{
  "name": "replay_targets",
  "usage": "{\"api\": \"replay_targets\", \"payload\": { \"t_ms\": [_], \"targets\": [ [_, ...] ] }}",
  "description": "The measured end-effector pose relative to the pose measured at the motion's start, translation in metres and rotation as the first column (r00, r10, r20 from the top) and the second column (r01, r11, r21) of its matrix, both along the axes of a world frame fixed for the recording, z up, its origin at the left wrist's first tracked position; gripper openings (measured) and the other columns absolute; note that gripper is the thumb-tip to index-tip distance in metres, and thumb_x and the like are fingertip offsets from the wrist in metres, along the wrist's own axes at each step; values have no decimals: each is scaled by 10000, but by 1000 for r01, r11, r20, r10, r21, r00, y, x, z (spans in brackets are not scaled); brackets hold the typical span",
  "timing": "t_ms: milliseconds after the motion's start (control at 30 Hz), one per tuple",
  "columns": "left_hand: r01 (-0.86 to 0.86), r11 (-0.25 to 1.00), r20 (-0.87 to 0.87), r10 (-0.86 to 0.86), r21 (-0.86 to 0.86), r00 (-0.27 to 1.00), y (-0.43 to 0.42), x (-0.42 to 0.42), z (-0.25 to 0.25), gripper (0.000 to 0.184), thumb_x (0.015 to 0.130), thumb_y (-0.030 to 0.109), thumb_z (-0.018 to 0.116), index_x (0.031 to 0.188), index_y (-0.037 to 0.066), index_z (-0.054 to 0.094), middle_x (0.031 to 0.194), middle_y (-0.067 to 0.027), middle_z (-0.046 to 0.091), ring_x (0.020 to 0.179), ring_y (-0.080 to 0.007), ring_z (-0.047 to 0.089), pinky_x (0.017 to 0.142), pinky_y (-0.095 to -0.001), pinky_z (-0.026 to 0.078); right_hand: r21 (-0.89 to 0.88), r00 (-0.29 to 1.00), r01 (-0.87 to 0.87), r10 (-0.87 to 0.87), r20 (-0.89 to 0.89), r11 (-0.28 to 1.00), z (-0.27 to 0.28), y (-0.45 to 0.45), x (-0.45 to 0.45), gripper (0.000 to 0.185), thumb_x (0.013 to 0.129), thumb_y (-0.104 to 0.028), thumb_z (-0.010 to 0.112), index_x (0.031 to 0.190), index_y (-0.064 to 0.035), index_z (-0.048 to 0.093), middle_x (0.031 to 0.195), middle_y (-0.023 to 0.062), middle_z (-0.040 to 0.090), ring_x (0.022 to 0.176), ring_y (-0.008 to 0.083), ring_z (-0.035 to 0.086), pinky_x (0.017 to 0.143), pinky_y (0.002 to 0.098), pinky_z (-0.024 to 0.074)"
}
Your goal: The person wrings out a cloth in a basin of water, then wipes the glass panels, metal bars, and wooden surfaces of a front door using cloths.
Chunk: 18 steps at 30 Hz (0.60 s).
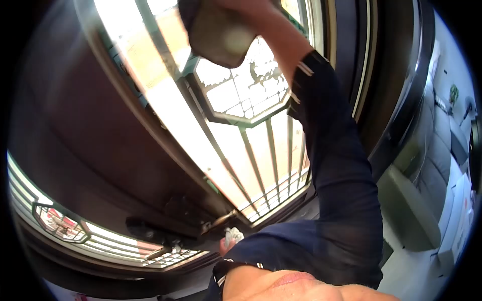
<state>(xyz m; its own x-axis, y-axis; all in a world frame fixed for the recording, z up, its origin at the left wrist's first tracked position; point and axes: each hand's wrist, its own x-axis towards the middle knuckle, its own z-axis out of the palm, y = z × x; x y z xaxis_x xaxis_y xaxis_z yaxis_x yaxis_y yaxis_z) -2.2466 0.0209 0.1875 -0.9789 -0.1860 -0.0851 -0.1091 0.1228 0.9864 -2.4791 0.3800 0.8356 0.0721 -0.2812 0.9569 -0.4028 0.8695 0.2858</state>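
Observation:
My right arm, in a dark sleeve with a striped cuff, stretches up across the window. At the top edge my right hand [246,6] is closed on a grey-brown cloth [218,37] that hangs in front of the bright pane; the hand is blurred and partly cut off. Low in the middle, my left hand [224,247] shows only in part beside my shoulder. Its fingers are closed on a crumpled white piece [233,236], paper or cloth, I cannot tell which. Behind the grey-brown cloth is a window grille [246,123] with an octagonal frame and upright bars.
A dark frame panel [75,115] fills the left side, with a handle [218,220] near its lower end. Another barred window [60,226] is at the lower left. To the right stand a grey sofa [411,210] and a small green plant [454,94].

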Motion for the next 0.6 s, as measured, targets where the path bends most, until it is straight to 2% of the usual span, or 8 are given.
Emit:
{"api": "replay_targets", "payload": {
  "t_ms": [133, 233, 333, 400, 433, 467, 500, 600],
  "targets": [
    [96, 995, 81, -97, 10, 992, 65, -11, -8, 270, 738, 135, 686, 963, 24, 584, 872, -52, 633, 786, -112, 586, 739, -290, 488, -147, 983, 185, -182, 38, 972, -2, 128, -14, 630, 902, -430, 399, 1357, -3, 318, 1321, 242, 383, 1258, 386, 331, 1047, 509, 204],
    [98, 993, 39, -101, 64, 994, 127, -7, 33, 239, 736, 102, 675, 943, 19, 590, 840, -49, 640, 766, -109, 593, 718, -285, 493, -238, 948, 316, -300, 103, 918, -18, 198, -23, 648, 897, -411, 414, 1361, 26, 294, 1352, 259, 339, 1280, 403, 291, 1059, 526, 167],
    [124, 976, 118, -147, 178, 982, 166, -10, 22, 232, 736, 109, 697, 928, 19, 605, 826, -48, 647, 757, -96, 596, 714, -276, 492, -284, 890, 438, -365, 275, 853, -72, 218, -24, 669, 891, -391, 430, 1365, 54, 271, 1383, 276, 294, 1301, 420, 251, 1072, 542, 130],
    [171, 968, 145, -199, 186, 969, 185, -10, 20, 240, 741, 131, 714, 928, 22, 612, 827, -49, 649, 762, -92, 597, 714, -269, 488, -228, 818, 511, -389, 423, 829, -144, 196, -19, 684, 887, -378, 440, 1367, 73, 255, 1404, 287, 265, 1316, 431, 224, 1080, 553, 105],
    [203, 964, 124, -225, 172, 966, 192, -9, 28, 244, 744, 141, 718, 929, 22, 611, 820, -45, 647, 764, -90, 596, 711, -267, 486, -161, 811, 502, -397, 430, 850, -187, 179, -13, 692, 885, -371, 445, 1368, 82, 247, 1414, 292, 250, 1323, 437, 211, 1084, 558, 93],
    [221, 960, 125, -244, 171, 962, 196, -9, 33, 245, 746, 143, 720, 929, 23, 611, 814, -41, 645, 764, -89, 594, 710, -267, 485, -78, 845, 467, -418, 335, 881, -242, 161, -8, 565, 867, -324, 431, 1314, 19, 390, 1294, 293, 410, 1272, 395, 321, 1078, 494, 184],
    [240, 956, 122, -262, 167, 957, 200, -11, 40, 246, 747, 146, 722, 929, 23, 611, 809, -38, 643, 763, -87, 593, 708, -267, 484, 1, 866, 393, -371, 335, 920, -276, 148, -3, 596, 854, -328, 467, 1328, 17, 365, 1314, 291, 382, 1285, 395, 301, 1082, 486, 185],
    [180, 982, 51, -183, 54, 982, 203, -14, 64, 239, 732, 133, 716, 918, 22, 615, 788, -56, 647, 747, -101, 601, 703, -281, 488, 244, 915, 75, -164, 368, 967, -290, 151, 0, 716, 812, -341, 575, 1368, 11, 291, 1376, 282, 299, 1322, 395, 240, 1094, 461, 190]
  ]
}}
